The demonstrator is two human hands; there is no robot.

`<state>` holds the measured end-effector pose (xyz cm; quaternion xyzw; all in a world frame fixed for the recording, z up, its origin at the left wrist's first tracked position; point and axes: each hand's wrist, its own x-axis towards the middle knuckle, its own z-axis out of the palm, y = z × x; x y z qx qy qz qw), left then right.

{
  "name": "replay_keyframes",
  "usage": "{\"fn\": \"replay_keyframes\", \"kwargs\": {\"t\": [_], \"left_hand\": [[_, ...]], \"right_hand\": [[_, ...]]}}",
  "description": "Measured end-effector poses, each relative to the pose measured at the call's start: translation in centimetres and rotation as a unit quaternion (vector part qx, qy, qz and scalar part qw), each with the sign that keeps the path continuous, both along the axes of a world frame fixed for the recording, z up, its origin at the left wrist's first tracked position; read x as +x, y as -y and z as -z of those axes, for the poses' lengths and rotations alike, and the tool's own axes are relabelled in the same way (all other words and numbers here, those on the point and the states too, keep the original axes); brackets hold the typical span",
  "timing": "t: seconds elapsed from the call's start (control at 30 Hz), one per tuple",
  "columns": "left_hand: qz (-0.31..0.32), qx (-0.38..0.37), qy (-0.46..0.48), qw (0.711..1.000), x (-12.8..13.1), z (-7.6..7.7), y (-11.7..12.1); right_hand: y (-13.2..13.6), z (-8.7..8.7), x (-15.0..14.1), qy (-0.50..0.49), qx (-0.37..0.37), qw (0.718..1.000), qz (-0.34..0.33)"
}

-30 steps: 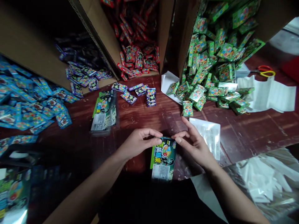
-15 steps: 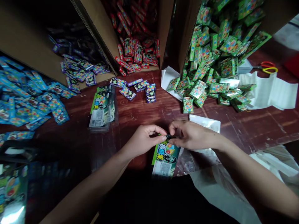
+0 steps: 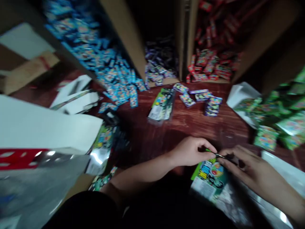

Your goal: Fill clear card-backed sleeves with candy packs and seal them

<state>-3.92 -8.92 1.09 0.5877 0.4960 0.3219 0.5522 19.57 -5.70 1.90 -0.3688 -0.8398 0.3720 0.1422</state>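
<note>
A green printed pouch (image 3: pixel 209 176) lies on the dark red table (image 3: pixel 166 133) in front of me. My left hand (image 3: pixel 190 152) pinches its top edge from the left. My right hand (image 3: pixel 247 171) pinches the same top edge from the right, fingers pressed together. The picture is smeared by motion. A short stack of like pouches (image 3: pixel 162 106) lies farther back on the table.
Cardboard boxes on their sides spill small packets: blue (image 3: pixel 114 73), purple (image 3: pixel 158 68), red (image 3: pixel 207 68), green (image 3: pixel 281 117). A few purple packets (image 3: pixel 212 106) lie loose. A white and red bag (image 3: pixel 35 140) stands at the left, with silver pouches below.
The view has swung to the left, so the boxes and my hands sit farther right in the picture. Both hands still pinch the pouch's top edge.
</note>
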Motion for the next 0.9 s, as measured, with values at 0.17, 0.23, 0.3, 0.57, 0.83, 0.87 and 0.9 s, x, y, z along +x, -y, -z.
{"fn": "replay_keyframes", "kwargs": {"t": [0.17, 0.23, 0.3, 0.57, 0.83, 0.87, 0.9], "left_hand": [[-0.135, 0.089, -0.098, 0.982, -5.8, -4.2, 5.4], [-0.236, 0.157, -0.181, 0.942, -8.9, -7.5, 9.0], [-0.359, 0.203, -0.314, 0.855, -12.2, -10.7, 12.7], [-0.361, -0.073, -0.63, 0.683, -21.1, -10.8, 21.0], [-0.305, -0.137, -0.562, 0.757, -26.1, -8.6, 23.4], [-0.304, -0.133, -0.557, 0.761, -26.4, -8.7, 23.5], [-0.303, -0.128, -0.55, 0.767, -26.6, -8.8, 23.7]], "right_hand": [[-2.9, -0.9, -6.6, -0.017, -0.09, 0.99, -0.107], [-4.0, -2.3, -11.9, -0.094, -0.097, 0.985, -0.106], [-4.5, -3.7, -18.7, -0.206, -0.089, 0.972, -0.076], [1.0, -5.4, -43.1, -0.166, -0.082, 0.973, -0.139], [0.2, -1.6, -41.1, -0.12, -0.1, 0.975, -0.156], [0.2, -1.2, -40.6, -0.114, -0.109, 0.975, -0.155], [0.3, -0.8, -40.2, -0.108, -0.118, 0.975, -0.154]]}}
